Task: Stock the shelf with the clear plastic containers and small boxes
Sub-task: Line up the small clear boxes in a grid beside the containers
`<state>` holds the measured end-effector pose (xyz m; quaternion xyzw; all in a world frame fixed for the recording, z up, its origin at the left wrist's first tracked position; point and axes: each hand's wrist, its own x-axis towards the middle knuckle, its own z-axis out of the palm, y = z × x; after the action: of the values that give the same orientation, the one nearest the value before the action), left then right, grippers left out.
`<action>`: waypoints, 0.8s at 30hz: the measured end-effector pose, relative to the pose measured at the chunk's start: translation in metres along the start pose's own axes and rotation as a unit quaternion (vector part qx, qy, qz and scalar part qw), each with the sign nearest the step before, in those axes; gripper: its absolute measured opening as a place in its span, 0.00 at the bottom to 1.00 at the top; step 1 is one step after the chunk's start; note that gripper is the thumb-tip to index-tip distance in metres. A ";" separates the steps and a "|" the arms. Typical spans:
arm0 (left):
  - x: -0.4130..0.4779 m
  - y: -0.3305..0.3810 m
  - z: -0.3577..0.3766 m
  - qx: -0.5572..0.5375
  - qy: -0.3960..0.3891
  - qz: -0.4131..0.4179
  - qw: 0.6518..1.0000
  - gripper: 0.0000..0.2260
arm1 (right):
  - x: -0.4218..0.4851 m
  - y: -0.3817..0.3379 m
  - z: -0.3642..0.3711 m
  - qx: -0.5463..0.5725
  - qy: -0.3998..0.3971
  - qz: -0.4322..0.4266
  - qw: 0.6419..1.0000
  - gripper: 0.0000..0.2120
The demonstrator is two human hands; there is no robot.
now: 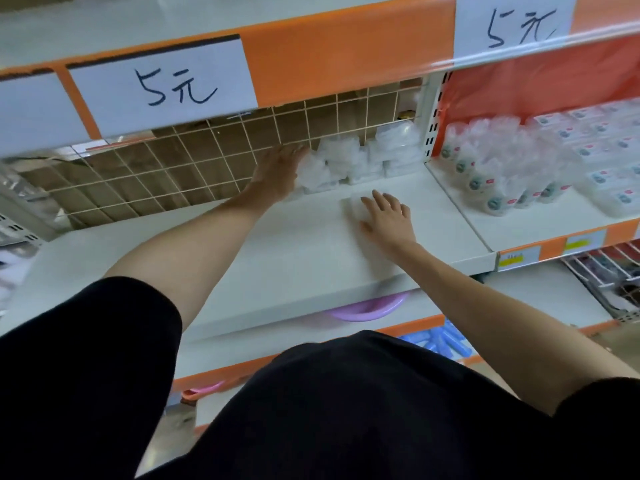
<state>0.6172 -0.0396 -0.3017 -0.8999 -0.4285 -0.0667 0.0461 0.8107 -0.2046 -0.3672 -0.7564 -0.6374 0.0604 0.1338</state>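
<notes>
Head view: our left grip (277,171), held flat, presses the stacked clear containers (346,161) at the shelf (277,244) back; our right grip (389,216), fingers spread, rests on 1 lone clear container (351,205).

The white shelf (277,258) carries stacked clear containers (363,161) at its back right and one separate container (353,206) nearer the front.

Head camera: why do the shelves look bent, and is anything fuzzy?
Head view: the wide lens bows the rail; the containers at the back are blurred; the sign reads clearly; light is soft and even, with glare on the clear strip.
</notes>
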 end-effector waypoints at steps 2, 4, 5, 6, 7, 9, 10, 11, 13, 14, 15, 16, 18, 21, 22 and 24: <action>0.001 -0.005 -0.002 0.008 0.016 0.009 1.000 0.28 | 0.000 -0.001 -0.004 -0.002 0.012 -0.013 1.000 0.24; 0.004 -0.011 -0.004 0.011 0.022 0.023 0.999 0.27 | 0.003 0.000 -0.009 -0.006 0.011 -0.028 1.000 0.22; 0.006 -0.012 -0.005 0.015 0.021 0.032 0.999 0.28 | 0.005 0.001 -0.011 -0.006 0.007 -0.032 0.999 0.22; 0.008 -0.013 -0.008 0.018 0.019 0.039 0.999 0.29 | 0.007 0.002 -0.012 -0.005 0.006 -0.033 0.999 0.22; 0.011 -0.013 -0.010 0.016 0.014 0.042 0.999 0.30 | 0.010 0.003 -0.012 0.001 0.006 -0.034 0.999 0.22; 0.014 -0.013 -0.013 -0.011 -0.010 0.035 0.999 0.32 | 0.012 0.006 -0.009 0.032 0.000 -0.035 0.999 0.21; 0.015 -0.013 -0.016 -0.028 -0.021 0.031 0.999 0.32 | 0.014 0.006 -0.008 0.047 -0.007 -0.036 0.998 0.21; 0.015 -0.014 -0.018 -0.041 -0.029 0.030 0.998 0.32 | 0.015 0.007 -0.009 0.057 -0.016 -0.035 0.998 0.21; 0.012 -0.014 -0.022 -0.045 -0.026 0.034 0.998 0.32 | 0.019 0.006 -0.012 0.058 -0.030 -0.034 0.997 0.22; 0.010 -0.014 -0.024 -0.038 -0.020 0.036 0.998 0.33 | 0.020 0.006 -0.014 0.054 -0.038 -0.034 0.997 0.22; 0.007 -0.014 -0.026 -0.034 -0.015 0.034 0.999 0.34 | 0.022 0.005 -0.016 0.048 -0.047 -0.036 0.997 0.23; 0.004 -0.013 -0.027 -0.039 -0.012 0.032 0.999 0.35 | 0.023 0.006 -0.019 0.043 -0.057 -0.038 0.997 0.24; -0.004 -0.014 -0.026 -0.085 -0.008 0.021 0.996 0.37 | 0.024 0.006 -0.023 0.038 -0.072 -0.039 0.996 0.26; -0.029 -0.013 -0.025 -0.166 -0.010 -0.011 0.986 0.37 | 0.019 0.003 -0.028 0.055 -0.072 -0.024 0.996 0.28; -0.038 -0.013 -0.025 -0.173 -0.014 -0.016 0.985 0.37 | 0.017 0.002 -0.028 0.069 -0.069 -0.016 0.995 0.28; -0.058 -0.012 -0.023 -0.170 -0.027 -0.020 0.985 0.35 | 0.010 -0.003 -0.028 0.104 -0.068 0.001 0.992 0.30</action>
<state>0.5702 -0.0797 -0.2875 -0.8872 -0.4301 -0.1154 -0.1207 0.8171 -0.1975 -0.3387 -0.7330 -0.6345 0.1783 0.1681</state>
